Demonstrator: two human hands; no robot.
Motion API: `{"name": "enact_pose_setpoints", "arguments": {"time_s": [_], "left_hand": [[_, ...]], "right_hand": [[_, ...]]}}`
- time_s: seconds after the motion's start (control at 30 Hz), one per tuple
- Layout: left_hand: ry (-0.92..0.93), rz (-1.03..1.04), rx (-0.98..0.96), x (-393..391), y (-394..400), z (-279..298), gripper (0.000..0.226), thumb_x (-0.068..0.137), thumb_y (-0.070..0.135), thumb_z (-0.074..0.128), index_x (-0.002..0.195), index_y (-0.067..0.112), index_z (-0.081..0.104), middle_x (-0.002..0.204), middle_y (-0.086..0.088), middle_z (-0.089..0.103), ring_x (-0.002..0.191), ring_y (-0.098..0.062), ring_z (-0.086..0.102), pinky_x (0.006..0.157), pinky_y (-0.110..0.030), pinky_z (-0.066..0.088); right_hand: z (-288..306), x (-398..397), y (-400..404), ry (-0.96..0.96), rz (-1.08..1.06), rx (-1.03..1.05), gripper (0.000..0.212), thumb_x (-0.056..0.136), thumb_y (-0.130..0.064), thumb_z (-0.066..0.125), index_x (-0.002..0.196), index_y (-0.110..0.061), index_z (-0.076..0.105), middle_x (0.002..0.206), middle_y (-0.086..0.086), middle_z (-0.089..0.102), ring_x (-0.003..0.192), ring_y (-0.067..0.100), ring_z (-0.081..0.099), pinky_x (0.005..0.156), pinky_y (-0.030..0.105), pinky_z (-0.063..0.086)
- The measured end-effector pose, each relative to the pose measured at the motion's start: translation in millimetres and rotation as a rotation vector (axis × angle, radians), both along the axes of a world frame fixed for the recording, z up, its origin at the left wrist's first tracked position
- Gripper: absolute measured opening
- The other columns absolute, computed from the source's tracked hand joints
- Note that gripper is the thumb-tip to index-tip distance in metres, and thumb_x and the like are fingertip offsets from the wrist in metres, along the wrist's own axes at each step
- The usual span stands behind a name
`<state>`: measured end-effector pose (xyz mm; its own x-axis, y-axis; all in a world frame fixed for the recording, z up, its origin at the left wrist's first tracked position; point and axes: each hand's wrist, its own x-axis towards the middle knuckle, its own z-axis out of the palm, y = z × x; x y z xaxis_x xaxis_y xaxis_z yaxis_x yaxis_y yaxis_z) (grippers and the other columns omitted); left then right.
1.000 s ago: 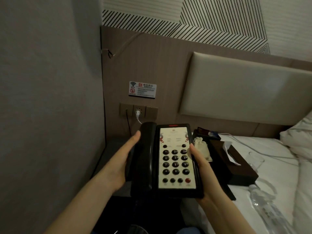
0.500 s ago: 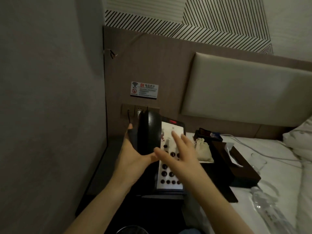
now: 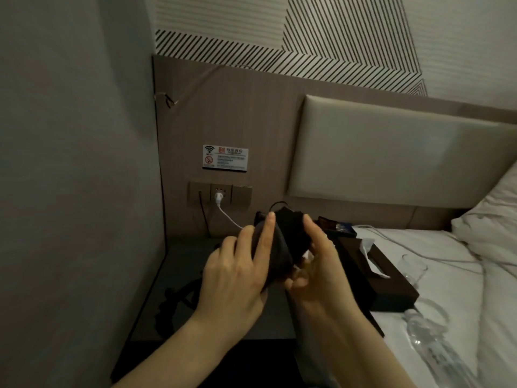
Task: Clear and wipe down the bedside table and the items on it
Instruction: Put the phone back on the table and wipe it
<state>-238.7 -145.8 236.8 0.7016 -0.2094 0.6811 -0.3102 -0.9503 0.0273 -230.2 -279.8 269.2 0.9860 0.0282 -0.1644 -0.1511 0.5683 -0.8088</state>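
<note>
Half a second back the phone showed its keypad; now it is tipped up on end between both hands, dark back and side toward the camera, keypad out of sight. It hangs above the back right part of the bench, not resting on it. The left hand wraps the left side where the handset sits, index finger stretched up along it, the other fingers curled round, probably to keep the handset from dropping out of its cradle while the body is turned. The right hand pinches the lower right edge, its index finger raised along the side. Turning it this way likely exposes the underside and edges for wiping, though no cloth can be seen.

A coiled cord trails from the phone across the dark bench top, and a thin black lead runs up to the wall sockets, so the phone can only travel so far. A white charger cable drops from the same plate behind the hands. The wall closes the left side tightly; the bench's front edge is near the wrists. On the bed to the right lie a tissue box, a glass and a plastic bottle, just beside the bench, which crowds any swing that way.
</note>
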Motion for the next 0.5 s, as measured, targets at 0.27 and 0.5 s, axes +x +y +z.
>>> {"name": "enact_pose_setpoints", "arguments": {"time_s": [0.27,0.5], "left_hand": [[-0.258,-0.085,0.394,-6,-3,10,0.070,0.082,0.011,0.061,0.147,0.018,0.037,0.117,-0.019,0.061,0.088,-0.037,0.063,0.066,-0.042,0.054],[-0.240,-0.174,0.485,-11,-2,7,0.062,0.088,0.002,0.032,0.146,0.024,0.040,0.118,-0.015,0.063,0.095,-0.037,0.065,0.074,-0.041,0.056]], "right_hand": [[2,6,-33,0.269,0.222,0.185,0.066,0.063,-0.059,0.080,0.101,-0.005,0.077,0.108,0.026,0.069,0.098,0.050,0.065,0.077,0.063,0.054],[-14,12,-45,0.388,0.136,-0.001,0.068,0.054,-0.041,0.091,0.109,-0.006,0.071,0.097,0.025,0.072,0.085,0.044,0.070,0.070,0.052,0.057]]}}
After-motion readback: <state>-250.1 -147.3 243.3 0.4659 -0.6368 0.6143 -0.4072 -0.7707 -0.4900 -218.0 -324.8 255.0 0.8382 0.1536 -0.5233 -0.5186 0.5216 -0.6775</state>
